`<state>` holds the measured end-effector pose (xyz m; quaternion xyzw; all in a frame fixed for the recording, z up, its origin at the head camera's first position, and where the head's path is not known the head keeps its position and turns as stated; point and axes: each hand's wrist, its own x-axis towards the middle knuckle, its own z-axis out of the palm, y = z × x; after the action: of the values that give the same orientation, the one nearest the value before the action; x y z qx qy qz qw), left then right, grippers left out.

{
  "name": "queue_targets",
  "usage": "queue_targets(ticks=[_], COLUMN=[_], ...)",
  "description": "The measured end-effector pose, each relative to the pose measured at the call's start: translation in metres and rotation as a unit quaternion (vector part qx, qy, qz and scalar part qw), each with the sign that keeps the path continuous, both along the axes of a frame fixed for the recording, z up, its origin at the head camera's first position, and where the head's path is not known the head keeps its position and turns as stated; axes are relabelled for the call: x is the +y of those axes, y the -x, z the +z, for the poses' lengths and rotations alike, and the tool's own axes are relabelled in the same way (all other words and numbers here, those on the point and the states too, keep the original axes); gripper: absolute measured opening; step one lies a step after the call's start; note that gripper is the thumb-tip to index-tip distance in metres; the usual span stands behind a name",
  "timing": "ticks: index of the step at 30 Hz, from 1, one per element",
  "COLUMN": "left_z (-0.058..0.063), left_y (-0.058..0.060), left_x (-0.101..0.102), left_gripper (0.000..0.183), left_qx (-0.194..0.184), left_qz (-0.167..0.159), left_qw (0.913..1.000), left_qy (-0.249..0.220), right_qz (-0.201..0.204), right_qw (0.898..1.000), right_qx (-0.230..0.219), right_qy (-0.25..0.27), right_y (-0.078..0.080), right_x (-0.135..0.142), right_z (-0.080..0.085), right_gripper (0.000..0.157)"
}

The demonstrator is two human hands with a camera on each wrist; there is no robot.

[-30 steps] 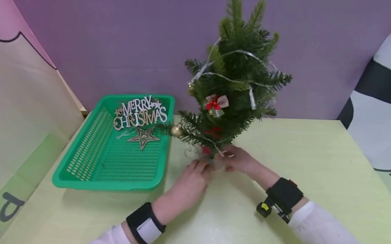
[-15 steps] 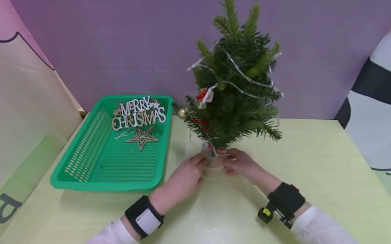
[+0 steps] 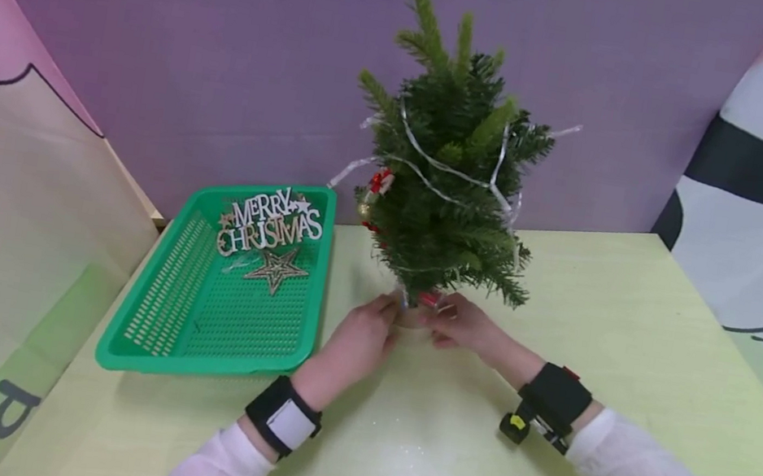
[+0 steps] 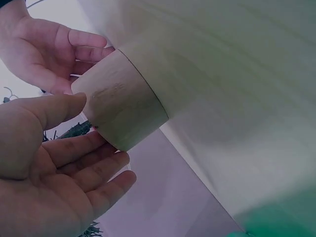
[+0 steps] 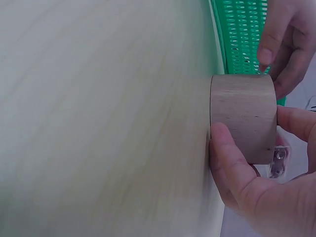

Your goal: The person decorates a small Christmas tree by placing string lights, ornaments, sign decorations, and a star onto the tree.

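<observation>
A small artificial Christmas tree (image 3: 448,190) stands upright on the table, wound with a clear light string (image 3: 429,165). Red ornaments (image 3: 380,182) show on its left side. Its round wooden base (image 5: 244,118) sits on the tabletop. From the left, my left hand (image 3: 354,341) holds the base, thumb at its upper edge and fingers around the side in the left wrist view. My right hand (image 3: 471,334) grips the other side between thumb and fingers. A small clear box-like piece (image 5: 280,160) hangs by the base in the right wrist view.
Left of the tree, a green plastic basket (image 3: 203,366) holds a "Merry Christmas" sign (image 3: 271,220) and a glittery star (image 3: 276,270). A purple backdrop (image 3: 229,67) rises behind the pale table (image 3: 606,321). Printed sheets flank both sides.
The tree has turned on its base, so its red ornaments have swung left. It also stands straighter and its top has shifted left. Both hands stay at the base.
</observation>
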<state>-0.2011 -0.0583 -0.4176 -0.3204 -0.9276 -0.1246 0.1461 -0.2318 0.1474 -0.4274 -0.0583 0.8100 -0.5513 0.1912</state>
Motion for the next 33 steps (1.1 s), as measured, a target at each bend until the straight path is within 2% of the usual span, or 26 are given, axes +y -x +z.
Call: queue_targets(ticks=[8, 15, 23, 26, 28, 30, 33], left_z=[0.002, 0.002, -0.001, 0.001, 0.007, 0.02, 0.052], left_y=[0.0, 0.002, 0.006, 0.006, -0.001, -0.012, -0.034], left_x=[0.007, 0.013, 0.015, 0.015, 0.013, 0.007, -0.007], left_gripper=[0.041, 0.037, 0.035, 0.037, 0.042, 0.042, 0.039], left_qx=[0.026, 0.011, 0.01, 0.014, 0.004, -0.032, -0.114], left_qz=[0.027, 0.057, 0.067, 0.069, 0.07, 0.065, 0.048], left_qw=[0.9991, 0.9982, 0.9976, 0.9974, 0.9974, 0.9973, 0.992], left_qy=[-0.017, -0.014, -0.015, -0.017, -0.014, -0.014, -0.023], right_qz=[-0.008, -0.015, -0.015, -0.002, 0.008, 0.03, 0.036], right_qw=[1.0, 1.0, 1.0, 1.0, 0.999, 0.999, 0.999], right_qx=[-0.014, -0.027, -0.023, -0.019, -0.02, -0.017, -0.024], right_qy=[0.007, 0.004, 0.009, 0.017, 0.026, 0.034, 0.03], right_y=[0.0, 0.001, 0.004, 0.005, 0.004, 0.003, 0.0], right_x=[-0.005, -0.009, -0.011, -0.01, -0.009, -0.006, 0.0], right_z=[0.001, 0.001, 0.002, 0.003, 0.004, 0.005, 0.007], right_gripper=[0.039, 0.031, 0.027, 0.025, 0.024, 0.027, 0.04])
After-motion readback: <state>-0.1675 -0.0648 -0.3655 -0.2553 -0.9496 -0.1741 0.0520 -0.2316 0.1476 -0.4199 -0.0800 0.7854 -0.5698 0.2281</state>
